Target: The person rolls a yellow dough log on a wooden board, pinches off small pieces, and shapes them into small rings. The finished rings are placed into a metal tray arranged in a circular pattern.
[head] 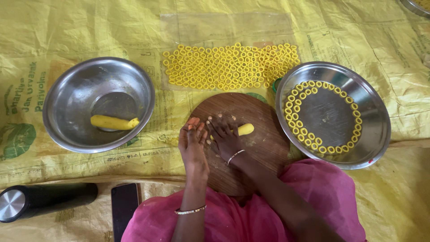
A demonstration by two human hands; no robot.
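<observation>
Dough roll (245,129) lies on the wooden board (251,157) under the right hand (225,139)'s flat, open fingers (219,125).

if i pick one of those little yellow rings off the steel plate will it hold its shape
Probably not well. The rings look like soft dough, the same as the roll under the right hand, so one would likely squash or sag. They look light and may stick slightly to the plate.

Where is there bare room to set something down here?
The steel plate's centre, inside its curve of yellow rings, is bare, as is most of the bowl. The clear sheet of rings is packed; both hands crowd the wooden board.
</observation>
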